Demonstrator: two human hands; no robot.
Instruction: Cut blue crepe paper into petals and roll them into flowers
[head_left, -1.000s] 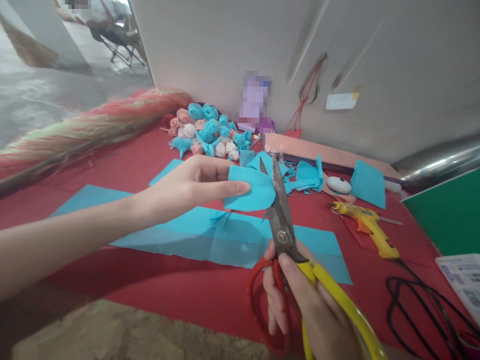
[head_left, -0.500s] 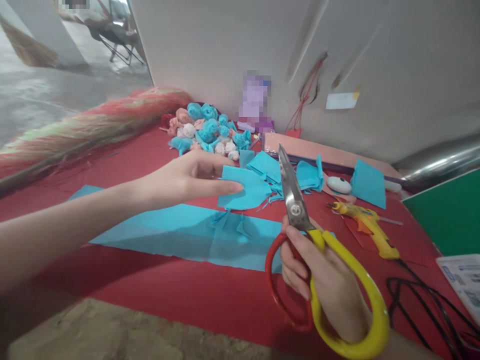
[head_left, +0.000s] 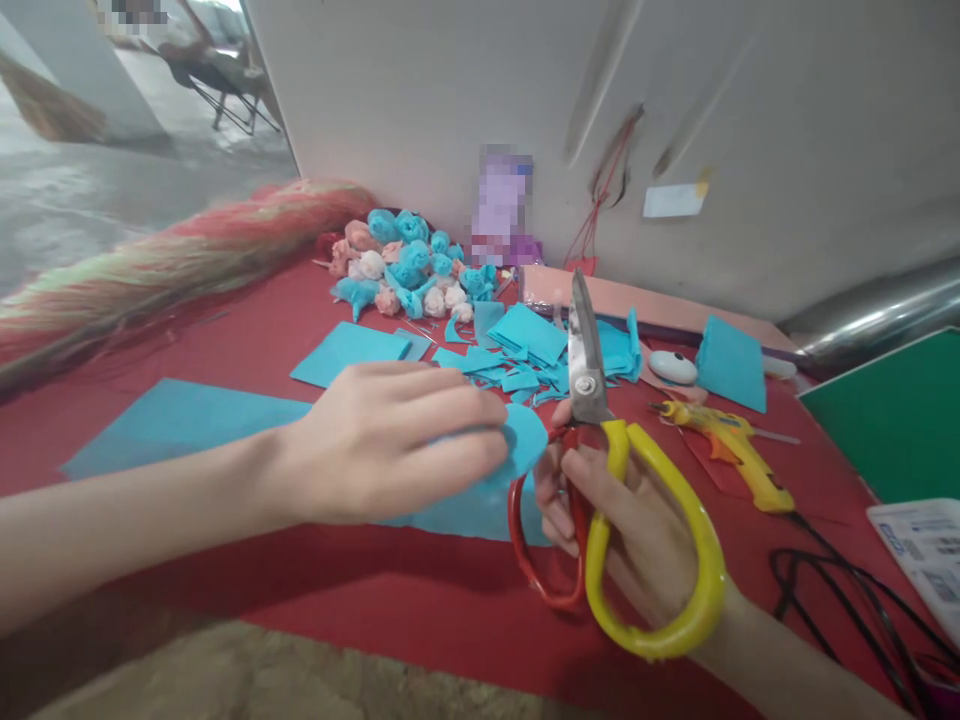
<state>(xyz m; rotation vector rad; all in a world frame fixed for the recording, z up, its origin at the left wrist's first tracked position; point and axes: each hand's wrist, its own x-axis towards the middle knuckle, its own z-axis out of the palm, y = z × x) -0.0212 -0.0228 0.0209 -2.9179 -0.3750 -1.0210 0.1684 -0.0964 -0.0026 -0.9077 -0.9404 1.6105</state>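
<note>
My left hand is closed on a small blue paper piece with a rounded edge; part of it is hidden under the fingers. Close by on the right, my right hand grips a pair of scissors with one red and one yellow handle. Its blades are together and point up and away. Beneath both hands lies a long blue paper strip. Behind them are blue paper scraps and a stack of folded blue paper. A blue paper square rests beyond my left wrist.
On the red table cover, rolled paper flowers are heaped at the back. A yellow glue gun with a black cord lies right, near a white oval object. A broom lies along the left; a pale wall stands behind.
My left hand has turned over and come nearer, bringing the blue paper piece beside the scissors. The scissors have shifted slightly left and stand more upright.
</note>
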